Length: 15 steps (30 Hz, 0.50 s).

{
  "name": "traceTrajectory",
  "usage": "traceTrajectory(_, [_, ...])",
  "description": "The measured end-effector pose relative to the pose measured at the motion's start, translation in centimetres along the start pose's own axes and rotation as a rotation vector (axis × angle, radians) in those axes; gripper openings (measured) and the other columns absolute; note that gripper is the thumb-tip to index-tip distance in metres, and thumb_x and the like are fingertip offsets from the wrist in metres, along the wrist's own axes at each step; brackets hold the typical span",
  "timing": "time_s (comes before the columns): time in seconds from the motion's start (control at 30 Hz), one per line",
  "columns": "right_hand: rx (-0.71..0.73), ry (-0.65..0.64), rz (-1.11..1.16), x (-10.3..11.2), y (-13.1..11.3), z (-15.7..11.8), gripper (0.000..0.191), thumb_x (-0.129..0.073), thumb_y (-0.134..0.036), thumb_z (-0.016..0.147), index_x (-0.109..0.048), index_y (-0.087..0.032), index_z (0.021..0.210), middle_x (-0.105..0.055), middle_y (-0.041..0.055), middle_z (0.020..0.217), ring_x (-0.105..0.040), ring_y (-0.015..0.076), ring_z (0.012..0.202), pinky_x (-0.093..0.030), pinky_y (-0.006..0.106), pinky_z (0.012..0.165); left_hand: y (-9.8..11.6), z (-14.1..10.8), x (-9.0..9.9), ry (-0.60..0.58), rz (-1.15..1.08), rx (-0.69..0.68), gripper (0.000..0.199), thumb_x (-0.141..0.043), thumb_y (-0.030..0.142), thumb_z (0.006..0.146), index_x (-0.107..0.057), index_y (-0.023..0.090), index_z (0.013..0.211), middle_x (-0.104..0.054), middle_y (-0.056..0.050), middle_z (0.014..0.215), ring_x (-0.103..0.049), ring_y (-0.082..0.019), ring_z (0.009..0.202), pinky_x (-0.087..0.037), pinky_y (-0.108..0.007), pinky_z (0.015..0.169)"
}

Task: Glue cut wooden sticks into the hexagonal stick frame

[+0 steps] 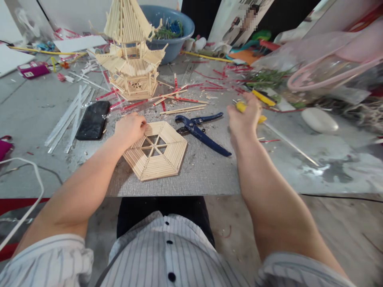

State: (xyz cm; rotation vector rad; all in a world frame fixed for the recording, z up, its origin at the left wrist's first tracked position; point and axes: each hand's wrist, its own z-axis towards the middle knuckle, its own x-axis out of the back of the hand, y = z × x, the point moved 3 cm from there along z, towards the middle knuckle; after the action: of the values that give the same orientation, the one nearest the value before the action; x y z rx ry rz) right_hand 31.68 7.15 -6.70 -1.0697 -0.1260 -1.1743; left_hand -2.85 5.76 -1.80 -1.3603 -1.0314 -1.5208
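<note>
A flat hexagonal panel of thin wooden sticks (163, 163), with spokes across its open centre, lies on the table before me. My left hand (131, 126) is closed at its upper left corner, fingertips partly hidden. To the right, my right hand (245, 115) is wrapped round a yellow glue gun (241, 106), much of which the hand covers. From its back a long pale glue stick (291, 144) reaches toward the lower right. Blue-handled cutters (203, 135) lie apart between the panel and my right hand.
Behind the panel stands a stick pagoda (134, 67), a blue basin (179, 36) beside it. Loose sticks (182, 109) lie in front. A phone (93, 119) and clear glue sticks (67, 115) are at left. A white oval object (319, 120) and pink-rimmed basket (332, 79) are at right.
</note>
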Motion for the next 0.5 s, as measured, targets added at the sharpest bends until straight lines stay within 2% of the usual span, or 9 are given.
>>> traceTrajectory(0.07, [0.021, -0.01, -0.05, -0.1, -1.2, -0.7, 0.043, -0.053, -0.022, 0.072, -0.052, -0.016, 0.115, -0.055, 0.0135, 0.123, -0.047, 0.0271, 0.121, -0.031, 0.048, 0.105, 0.1, 0.0, 0.0, 0.008, -0.001, -0.007, 0.03, -0.044, 0.034, 0.088, -0.068, 0.02, 0.099, -0.064, -0.009, 0.104, -0.062, -0.029, 0.1, -0.051, -0.041, 0.078])
traceTrajectory(0.17, [0.126, -0.068, -0.105, -0.3, -3.0, -1.6, 0.035, -0.051, -0.022, 0.077, -0.056, -0.019, 0.112, -0.058, 0.0123, 0.121, -0.049, 0.0275, 0.119, -0.032, 0.049, 0.103, 0.1, 0.0, -0.1, 0.019, 0.004, -0.021, 0.031, -0.044, 0.034, 0.088, -0.068, 0.02, 0.1, -0.065, -0.009, 0.104, -0.062, -0.029, 0.101, -0.051, -0.042, 0.079])
traceTrajectory(0.3, [0.166, -0.137, -0.159, -0.3, -4.1, -1.7, 0.031, -0.048, -0.025, 0.082, -0.058, -0.02, 0.11, -0.061, 0.0129, 0.116, -0.051, 0.0283, 0.116, -0.033, 0.049, 0.101, 0.2, -0.1, 0.0, 0.016, 0.018, -0.025, 0.032, -0.042, 0.034, 0.088, -0.068, 0.02, 0.1, -0.065, -0.009, 0.106, -0.062, -0.03, 0.101, -0.051, -0.043, 0.078])
traceTrajectory(0.5, [0.224, -0.36, -0.261, -1.8, -5.2, -0.5, 0.031, -0.043, -0.026, 0.083, -0.065, -0.02, 0.105, -0.067, 0.0124, 0.105, -0.058, 0.0301, 0.104, -0.04, 0.047, 0.093, 0.6, -0.3, 0.0, 0.017, 0.041, -0.034, 0.033, -0.04, 0.034, 0.089, -0.068, 0.018, 0.101, -0.065, -0.011, 0.105, -0.061, -0.031, 0.102, -0.051, -0.042, 0.078])
